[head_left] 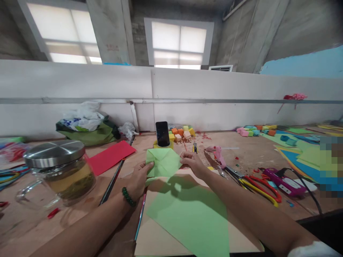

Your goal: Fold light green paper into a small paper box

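Observation:
A small light-green paper point(163, 162) with crossing crease lines is held up between my two hands, above the work surface. My left hand point(139, 175), with a dark green bead bracelet at the wrist, pinches its left edge. At the right edge, the fingers of my right hand point(193, 163) are closed on the same paper. Below lies a larger green sheet point(193, 217), resting on a pale beige board or pad point(158, 242). Shadows of my hands fall across both.
Left stand a glass tea mug point(66, 175) with a metal lid and a red sheet point(112, 157). A phone point(162, 134) stands upright ahead, near small colored paper cubes point(182, 135). To the right lie a pink glue gun point(219, 156), scissors point(259, 185), a purple device point(289, 184) and colored paper point(308, 157).

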Demonstrator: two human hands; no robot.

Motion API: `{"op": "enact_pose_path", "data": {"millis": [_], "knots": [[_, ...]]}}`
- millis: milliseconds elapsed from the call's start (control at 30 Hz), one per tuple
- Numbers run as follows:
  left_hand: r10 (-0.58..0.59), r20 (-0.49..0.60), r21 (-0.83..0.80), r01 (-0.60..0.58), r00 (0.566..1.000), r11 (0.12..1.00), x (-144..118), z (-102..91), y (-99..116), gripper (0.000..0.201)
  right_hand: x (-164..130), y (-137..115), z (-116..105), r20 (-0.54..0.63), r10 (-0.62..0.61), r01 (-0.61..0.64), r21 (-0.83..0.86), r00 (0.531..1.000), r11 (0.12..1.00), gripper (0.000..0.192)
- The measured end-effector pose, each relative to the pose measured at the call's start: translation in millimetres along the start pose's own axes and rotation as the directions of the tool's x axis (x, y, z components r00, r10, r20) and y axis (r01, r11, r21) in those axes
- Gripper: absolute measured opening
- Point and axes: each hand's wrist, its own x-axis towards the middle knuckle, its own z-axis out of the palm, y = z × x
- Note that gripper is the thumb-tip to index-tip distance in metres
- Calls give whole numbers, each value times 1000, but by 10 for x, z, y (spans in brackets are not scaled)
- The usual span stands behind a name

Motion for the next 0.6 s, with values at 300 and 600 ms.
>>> {"op": "enact_pose_path", "data": {"millis": [300, 600], "knots": [[120, 250, 395, -214, 961, 893, -128, 103, -65, 26, -28, -126, -16, 137, 87, -96, 56, 987, 994, 44], [344, 319, 695, -465, 883, 549, -191, 90, -73, 23, -102, -96, 60, 353, 269, -245, -113, 896, 963, 39]]}}
